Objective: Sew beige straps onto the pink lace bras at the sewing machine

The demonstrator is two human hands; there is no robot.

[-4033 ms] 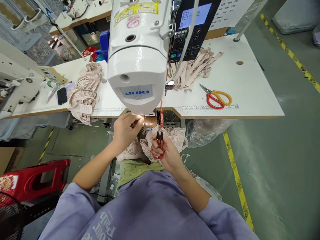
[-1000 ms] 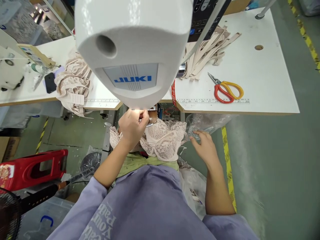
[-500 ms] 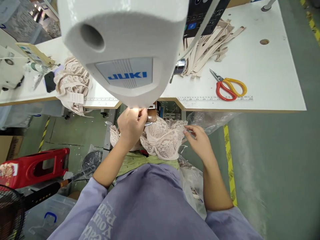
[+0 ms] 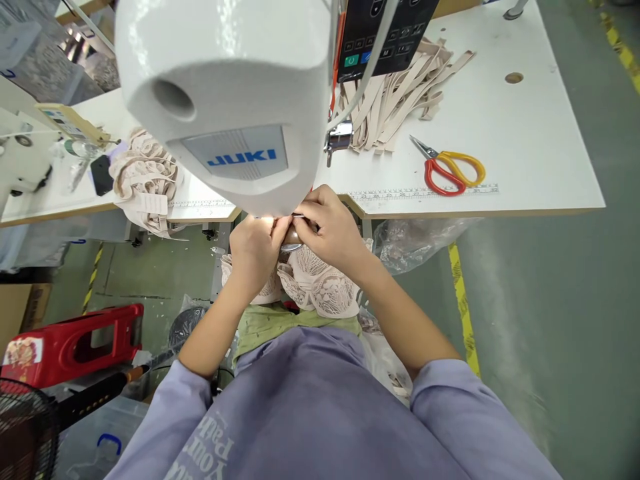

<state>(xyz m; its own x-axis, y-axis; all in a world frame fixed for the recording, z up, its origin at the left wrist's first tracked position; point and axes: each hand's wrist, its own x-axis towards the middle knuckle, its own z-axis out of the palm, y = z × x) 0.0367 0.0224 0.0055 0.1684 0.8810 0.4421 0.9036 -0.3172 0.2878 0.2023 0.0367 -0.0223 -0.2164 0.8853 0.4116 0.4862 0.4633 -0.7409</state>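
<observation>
Under the head of a white JUKI sewing machine (image 4: 240, 157), my two hands meet close together. My left hand (image 4: 254, 250) is closed, thumb and fingers pinched near the lit needle area. From the other side my right hand (image 4: 333, 230) pinches at the same spot, its fingertips almost touching the left ones. What lies between the fingertips is hidden. A rounded metal plate (image 4: 293, 243) shows between the hands. Just beneath them, a pale beige lace bra (image 4: 327, 290) hangs between the machine and my lap, partly covered by my right hand.
Red-and-yellow scissors (image 4: 453, 172) lie on the white table (image 4: 540, 147) at right, near beige strips (image 4: 400, 100). A control panel (image 4: 385, 40) stands behind the machine. More beige pieces (image 4: 145, 177) hang over the left table edge. At lower left are a red stool (image 4: 75, 340) and a fan (image 4: 25, 427).
My right hand has left the bra's right edge and moved up and left to the needle area, closing into a pinch. My left hand stays by the machine. The view has shifted slightly.
</observation>
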